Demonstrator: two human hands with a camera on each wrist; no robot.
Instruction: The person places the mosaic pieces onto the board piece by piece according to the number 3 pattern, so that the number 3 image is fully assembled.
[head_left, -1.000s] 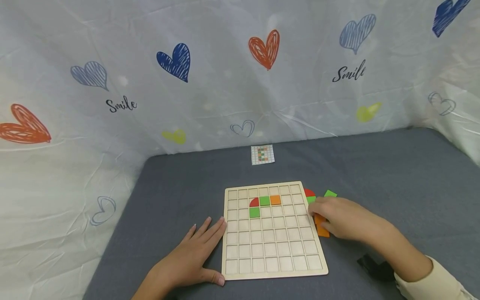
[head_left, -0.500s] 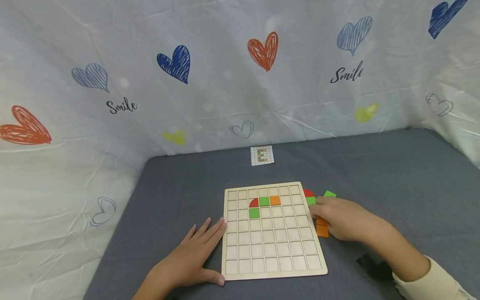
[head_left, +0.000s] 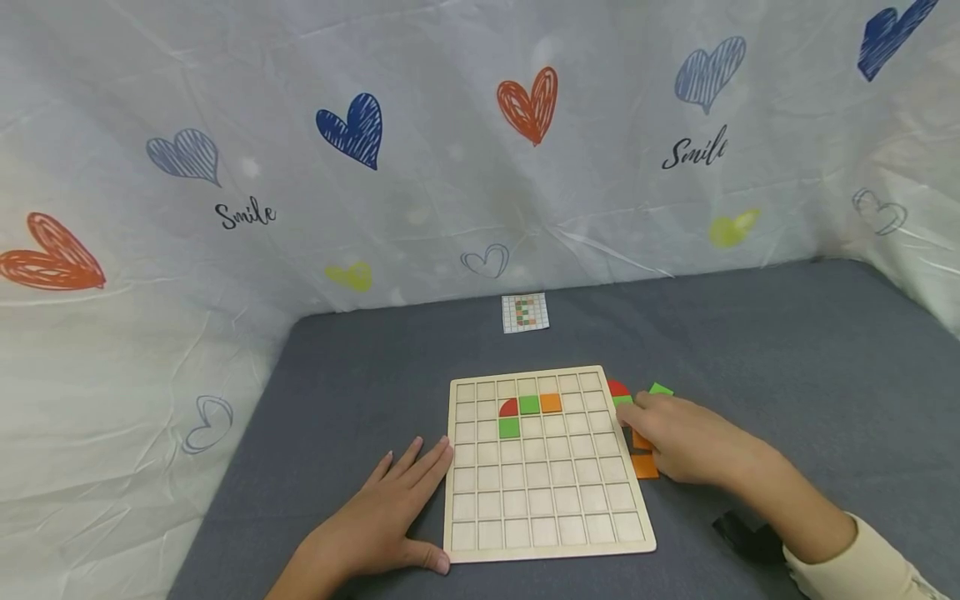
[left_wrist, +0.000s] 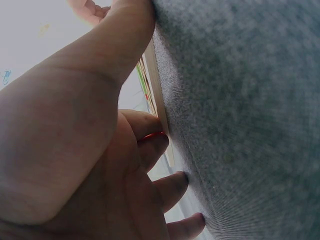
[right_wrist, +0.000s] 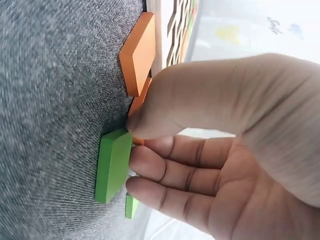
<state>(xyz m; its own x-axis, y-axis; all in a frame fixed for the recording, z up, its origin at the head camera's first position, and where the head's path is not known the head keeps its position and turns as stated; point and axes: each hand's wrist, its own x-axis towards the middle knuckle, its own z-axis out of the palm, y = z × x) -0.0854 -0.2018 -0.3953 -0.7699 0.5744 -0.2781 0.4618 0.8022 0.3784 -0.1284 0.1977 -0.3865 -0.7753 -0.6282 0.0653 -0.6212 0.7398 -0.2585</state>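
A wooden grid board (head_left: 547, 542) lies on the grey table. It holds a red quarter-round tile (head_left: 509, 407), a green tile (head_left: 529, 405), an orange tile (head_left: 551, 402) and a second green tile (head_left: 509, 427). My left hand (head_left: 405, 508) rests flat on the table, fingers against the board's left edge (left_wrist: 157, 95). My right hand (head_left: 637, 417) is at the loose tiles right of the board. In the right wrist view its thumb and curled fingers (right_wrist: 134, 142) pinch the edge of a green tile (right_wrist: 114, 165) lying flat, beside an orange tile (right_wrist: 137, 55).
Loose pieces beside the board: a red tile (head_left: 618, 387), another green tile (head_left: 661, 389) and an orange tile (head_left: 645, 466). A small pattern card (head_left: 525, 312) lies at the table's back. A black object (head_left: 750, 537) sits near my right forearm. A heart-printed sheet surrounds the table.
My right hand has shifted slightly back along the tile pile, from the orange tiles to the green one. The orange tiles have spread apart. The left hand has stayed put.
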